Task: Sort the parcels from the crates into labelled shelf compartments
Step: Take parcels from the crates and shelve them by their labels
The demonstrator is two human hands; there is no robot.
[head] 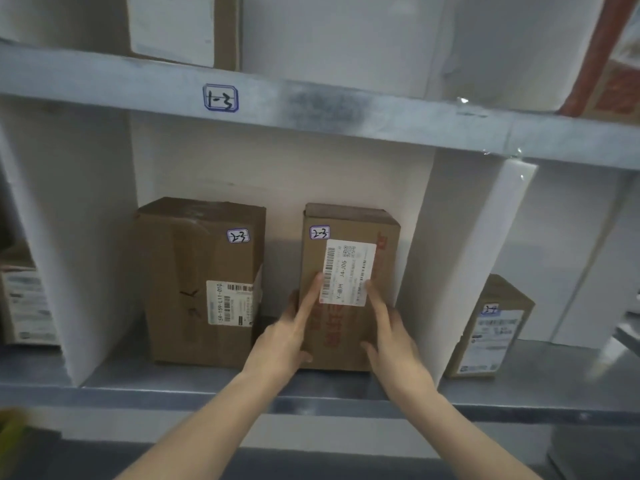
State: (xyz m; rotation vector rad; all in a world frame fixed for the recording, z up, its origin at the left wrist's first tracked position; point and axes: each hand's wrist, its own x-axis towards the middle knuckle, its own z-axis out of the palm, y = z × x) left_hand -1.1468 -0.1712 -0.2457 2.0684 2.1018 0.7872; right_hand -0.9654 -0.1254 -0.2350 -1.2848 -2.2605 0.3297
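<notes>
Both your hands are on the box (pixel 341 327), which lies on the lower shelf (pixel 214 379) in the middle compartment, its far end close to the back wall. Your left hand (pixel 289 332) grasps the box's left side. Its forefinger lies straight along the top face up to the edge of the white shipping label (pixel 348 271), its thumb sits at the near end, and its other fingers curl down the left side. Your right hand (pixel 393 337) grasps the right side, with the forefinger straight along the top face by the label's near right corner and the thumb on the top face. Its other fingers are hidden past the box's edge.

A small handwritten tag (pixel 319 232) on the box reads 2-3. Just to the left, apart from it, lies a second box (pixel 194 271) with its own 2-3 tag (pixel 238 236) and a printed label. The left divider (pixel 79 237) and the right divider (pixel 464 258), both white, close off the compartment.

Past the right divider stands a smaller box (pixel 491 327); its tag is too blurred to read. Past the left divider you see part of another parcel (pixel 24 306). The beam (pixel 346 105) above carries a mark (pixel 220 97) reading 1-3, and a carton (pixel 180 29) sits on the level above it.
</notes>
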